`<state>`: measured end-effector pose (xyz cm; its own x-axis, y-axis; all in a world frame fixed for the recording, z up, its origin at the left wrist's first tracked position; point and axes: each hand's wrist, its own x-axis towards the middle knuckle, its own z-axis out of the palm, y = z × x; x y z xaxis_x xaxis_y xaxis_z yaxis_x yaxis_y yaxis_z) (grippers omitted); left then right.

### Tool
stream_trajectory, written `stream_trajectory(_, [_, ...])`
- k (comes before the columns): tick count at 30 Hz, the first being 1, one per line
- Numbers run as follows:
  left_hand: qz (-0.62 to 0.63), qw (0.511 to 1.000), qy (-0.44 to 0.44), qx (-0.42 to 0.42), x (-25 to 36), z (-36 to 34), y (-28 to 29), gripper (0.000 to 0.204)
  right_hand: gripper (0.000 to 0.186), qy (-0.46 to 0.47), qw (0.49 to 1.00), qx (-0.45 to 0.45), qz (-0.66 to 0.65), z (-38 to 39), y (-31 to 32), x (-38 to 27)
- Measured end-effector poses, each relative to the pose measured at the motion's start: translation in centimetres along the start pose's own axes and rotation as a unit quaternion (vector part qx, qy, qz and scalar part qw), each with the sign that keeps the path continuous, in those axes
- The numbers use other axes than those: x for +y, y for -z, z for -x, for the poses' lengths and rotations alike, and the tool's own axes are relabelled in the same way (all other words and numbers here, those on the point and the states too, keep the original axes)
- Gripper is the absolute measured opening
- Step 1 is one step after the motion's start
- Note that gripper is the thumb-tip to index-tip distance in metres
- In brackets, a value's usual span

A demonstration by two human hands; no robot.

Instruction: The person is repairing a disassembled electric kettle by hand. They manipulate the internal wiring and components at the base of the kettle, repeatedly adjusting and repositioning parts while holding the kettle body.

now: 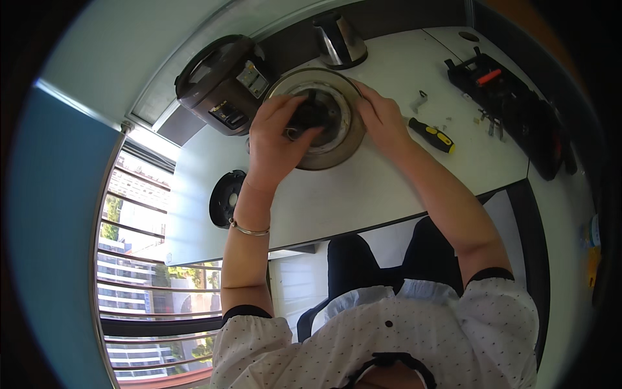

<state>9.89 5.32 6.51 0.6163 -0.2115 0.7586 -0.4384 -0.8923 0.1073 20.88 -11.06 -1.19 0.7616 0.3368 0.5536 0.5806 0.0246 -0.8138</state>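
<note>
A round, metal-rimmed appliance body [353,133] stands on the white desk in front of me, its underside or inside facing up. In its middle sits a dark part [310,115], which my left hand [275,139] grips between thumb and fingers. What exactly this part is, my fingers partly hide. My right hand [383,120] holds the outer rim on the right side, with the fingers bent over the far edge. A yellow-and-black screwdriver [433,135] lies just right of my right hand. To the left, near my left forearm, is a black round base [225,200].
A brown rice cooker [227,84] stands close at the back left, and a steel-and-black kettle [340,42] behind the metal body. At right lies an open black tool case [512,107]. Small metal bits [492,123] and a bracket-like piece [420,99] lie nearby.
</note>
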Motion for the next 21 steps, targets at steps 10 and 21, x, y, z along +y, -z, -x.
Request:
stream_trajectory(10, [0.031, 0.998, -0.02, -0.047, 0.22, -0.86, 0.01, 0.047, 0.029, 0.09, 0.989, 0.096, 0.068, 0.04, -0.62, 0.81])
stream_trajectory(21, [0.011, 0.999, -0.001, -0.048, 0.07, -1.04, -0.12, 0.047, 0.02, 0.097, 0.984, 0.11, 0.104, -0.25, -0.45, 0.49])
